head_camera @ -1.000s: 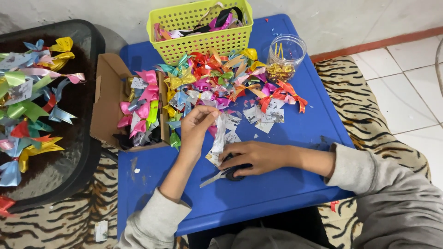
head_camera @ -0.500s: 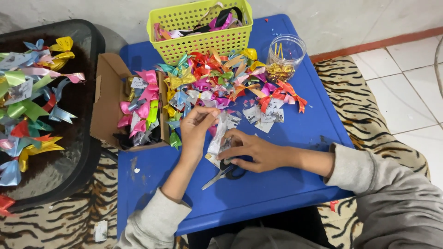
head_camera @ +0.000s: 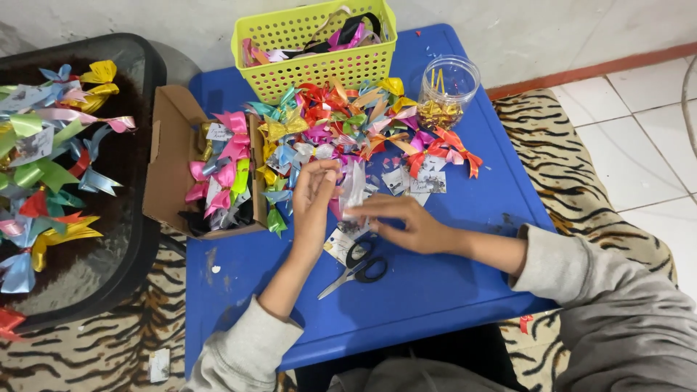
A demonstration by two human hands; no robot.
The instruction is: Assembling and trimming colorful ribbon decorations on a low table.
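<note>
My left hand (head_camera: 314, 194) and my right hand (head_camera: 404, 223) meet over the middle of the blue table (head_camera: 435, 290). Both pinch a small clear plastic packet (head_camera: 354, 183) that stands upright between them, with a bit of pink ribbon at its lower edge. Just below the hands, black-handled scissors (head_camera: 357, 267) lie flat on the table beside a small printed card (head_camera: 336, 245). Behind the hands spreads a pile of colourful ribbon bows (head_camera: 341, 123).
A yellow basket (head_camera: 319, 69) with ribbons stands at the table's back. A clear jar (head_camera: 448, 91) sits at the back right. An open cardboard box (head_camera: 168, 174) of bows lies at the left. A dark tray (head_camera: 109, 254) with more bows lies on the striped rug.
My right hand has lifted off the scissors and moved up to the packet, joining the left hand. The scissors now lie uncovered on the table.
</note>
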